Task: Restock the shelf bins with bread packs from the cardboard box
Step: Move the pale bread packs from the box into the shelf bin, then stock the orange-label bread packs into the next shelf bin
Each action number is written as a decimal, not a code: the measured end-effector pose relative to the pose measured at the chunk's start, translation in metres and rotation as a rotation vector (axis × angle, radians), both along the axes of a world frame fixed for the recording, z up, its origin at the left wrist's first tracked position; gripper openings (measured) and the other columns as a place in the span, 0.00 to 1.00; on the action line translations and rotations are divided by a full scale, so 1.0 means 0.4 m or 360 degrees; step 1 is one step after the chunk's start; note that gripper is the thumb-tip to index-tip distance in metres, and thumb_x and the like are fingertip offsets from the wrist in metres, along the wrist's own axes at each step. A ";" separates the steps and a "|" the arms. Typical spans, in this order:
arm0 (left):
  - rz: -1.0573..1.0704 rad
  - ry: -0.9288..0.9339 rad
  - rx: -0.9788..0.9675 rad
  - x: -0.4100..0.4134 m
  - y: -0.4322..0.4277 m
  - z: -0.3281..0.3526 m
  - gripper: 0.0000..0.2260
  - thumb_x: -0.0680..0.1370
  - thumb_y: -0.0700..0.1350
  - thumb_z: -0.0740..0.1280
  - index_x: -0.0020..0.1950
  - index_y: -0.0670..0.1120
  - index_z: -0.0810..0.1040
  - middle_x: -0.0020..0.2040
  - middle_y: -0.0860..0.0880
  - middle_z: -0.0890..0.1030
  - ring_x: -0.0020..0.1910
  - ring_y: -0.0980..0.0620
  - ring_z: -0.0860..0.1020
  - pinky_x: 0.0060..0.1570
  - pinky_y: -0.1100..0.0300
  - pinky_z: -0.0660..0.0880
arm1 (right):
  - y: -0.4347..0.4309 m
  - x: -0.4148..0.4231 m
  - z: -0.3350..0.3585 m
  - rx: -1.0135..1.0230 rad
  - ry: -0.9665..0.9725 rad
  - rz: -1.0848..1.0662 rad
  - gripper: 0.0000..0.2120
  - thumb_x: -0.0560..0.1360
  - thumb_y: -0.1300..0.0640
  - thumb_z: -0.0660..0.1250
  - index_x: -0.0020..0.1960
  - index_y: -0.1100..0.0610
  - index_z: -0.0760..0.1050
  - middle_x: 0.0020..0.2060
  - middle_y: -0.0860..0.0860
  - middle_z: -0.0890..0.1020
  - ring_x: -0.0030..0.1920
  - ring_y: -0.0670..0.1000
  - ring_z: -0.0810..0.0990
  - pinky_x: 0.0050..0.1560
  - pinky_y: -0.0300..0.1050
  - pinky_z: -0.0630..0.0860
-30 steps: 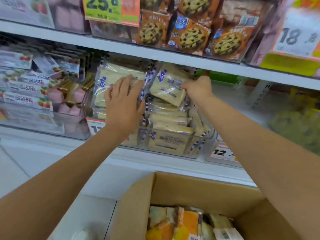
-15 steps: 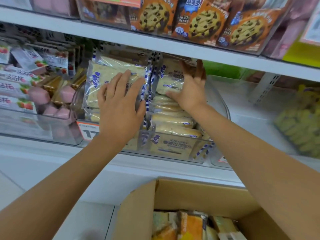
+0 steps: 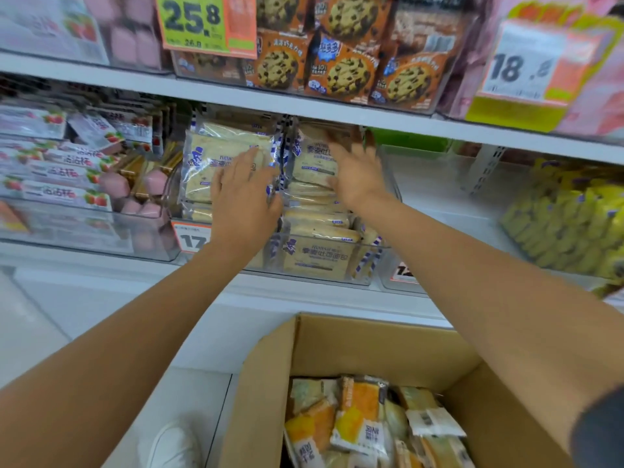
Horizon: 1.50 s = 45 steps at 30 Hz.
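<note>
bread pack (image 3: 202, 163) stands behind the flat left grip (image 3: 243, 197); right grip (image 3: 358, 177) beside.

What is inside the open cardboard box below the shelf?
The cardboard box holds a loose heap of wrapped bread packs, orange-yellow and pale. Whatever lies beneath them, and the box's bottom, is covered.

right hand (image 3: 358, 179) blurred, price tag (image 3: 191, 238) half hidden

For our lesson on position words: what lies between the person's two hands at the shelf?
In the head view, bread packs lie between the left hand and the right hand, with their blue-checked edges standing upright in the gap.
</note>
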State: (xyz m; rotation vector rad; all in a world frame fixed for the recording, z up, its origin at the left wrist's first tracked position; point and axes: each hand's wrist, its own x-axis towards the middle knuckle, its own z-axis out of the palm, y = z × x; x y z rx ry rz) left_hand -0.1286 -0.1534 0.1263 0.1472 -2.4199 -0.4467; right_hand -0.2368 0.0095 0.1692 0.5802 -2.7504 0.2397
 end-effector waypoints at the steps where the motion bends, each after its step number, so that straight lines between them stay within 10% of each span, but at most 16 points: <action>1: 0.0030 0.0007 0.0033 -0.003 -0.005 0.003 0.15 0.79 0.47 0.66 0.65 0.48 0.76 0.77 0.45 0.63 0.76 0.44 0.59 0.74 0.43 0.52 | -0.002 -0.012 -0.003 0.0029 0.0004 -0.0018 0.35 0.78 0.53 0.66 0.79 0.46 0.52 0.77 0.59 0.57 0.76 0.63 0.52 0.75 0.59 0.51; 8: 0.0084 0.0179 0.0150 -0.023 -0.040 -0.015 0.18 0.75 0.41 0.66 0.66 0.47 0.74 0.69 0.45 0.71 0.68 0.43 0.68 0.65 0.43 0.64 | -0.009 -0.031 -0.040 -0.0107 0.0213 -0.0068 0.46 0.73 0.59 0.72 0.79 0.55 0.45 0.73 0.58 0.65 0.76 0.60 0.56 0.74 0.63 0.39; 13: -0.0020 0.0231 0.0235 -0.012 -0.027 -0.003 0.23 0.74 0.40 0.69 0.69 0.44 0.72 0.67 0.43 0.72 0.67 0.41 0.69 0.65 0.41 0.68 | -0.002 -0.002 -0.025 0.0029 0.0198 0.0025 0.34 0.75 0.57 0.70 0.76 0.53 0.59 0.77 0.58 0.55 0.78 0.59 0.48 0.75 0.61 0.41; 18: -0.0032 0.0099 0.0096 0.068 0.058 0.011 0.19 0.75 0.42 0.68 0.66 0.45 0.72 0.60 0.44 0.76 0.57 0.42 0.74 0.56 0.46 0.71 | 0.060 0.115 -0.030 -0.0174 0.0099 0.0234 0.21 0.76 0.60 0.68 0.68 0.55 0.73 0.72 0.58 0.66 0.73 0.60 0.60 0.74 0.55 0.56; 22: -0.0317 -0.0320 0.0370 0.168 0.196 -0.008 0.16 0.77 0.43 0.66 0.65 0.48 0.71 0.51 0.49 0.77 0.43 0.48 0.76 0.43 0.52 0.74 | 0.177 0.286 -0.068 -0.0163 0.0173 0.0358 0.08 0.74 0.63 0.65 0.50 0.58 0.80 0.50 0.56 0.76 0.53 0.58 0.75 0.51 0.50 0.73; 29: -0.0363 -0.0967 0.0657 0.250 0.343 -0.251 0.12 0.78 0.44 0.67 0.62 0.48 0.73 0.48 0.50 0.81 0.46 0.50 0.79 0.47 0.55 0.76 | 0.488 0.459 -0.394 0.0177 -0.0994 0.0160 0.10 0.77 0.57 0.66 0.57 0.54 0.78 0.55 0.52 0.79 0.57 0.54 0.78 0.52 0.50 0.76; 33: -0.0196 -0.1121 0.0963 0.262 0.382 -0.422 0.12 0.78 0.43 0.67 0.62 0.48 0.74 0.52 0.51 0.79 0.51 0.53 0.77 0.46 0.64 0.72 | 0.552 0.436 -0.617 -0.0213 -0.1526 -0.0195 0.10 0.77 0.56 0.68 0.55 0.60 0.80 0.52 0.57 0.82 0.51 0.55 0.80 0.51 0.50 0.77; 37: -0.0044 -0.1231 0.1097 0.266 0.403 -0.530 0.13 0.78 0.40 0.67 0.63 0.44 0.74 0.53 0.48 0.77 0.49 0.54 0.75 0.36 0.73 0.68 | 0.474 0.408 -0.752 -0.0324 -0.1824 -0.0497 0.21 0.76 0.45 0.68 0.34 0.57 0.67 0.29 0.53 0.71 0.29 0.50 0.70 0.30 0.45 0.65; 41: 0.0023 -0.1349 0.1190 0.275 0.406 -0.573 0.14 0.78 0.41 0.68 0.63 0.43 0.74 0.54 0.49 0.76 0.52 0.53 0.74 0.43 0.65 0.69 | 0.424 0.429 -0.879 -0.0358 -0.1793 -0.0521 0.18 0.74 0.52 0.70 0.58 0.54 0.66 0.45 0.55 0.79 0.48 0.59 0.80 0.43 0.52 0.78; 45: 0.0091 -0.1403 0.1234 0.277 0.401 -0.584 0.14 0.78 0.43 0.68 0.63 0.45 0.74 0.57 0.48 0.77 0.55 0.51 0.75 0.48 0.60 0.70 | 0.429 0.405 -0.840 -0.0495 -0.1783 -0.0571 0.14 0.76 0.60 0.69 0.59 0.58 0.70 0.49 0.57 0.81 0.50 0.59 0.80 0.49 0.52 0.78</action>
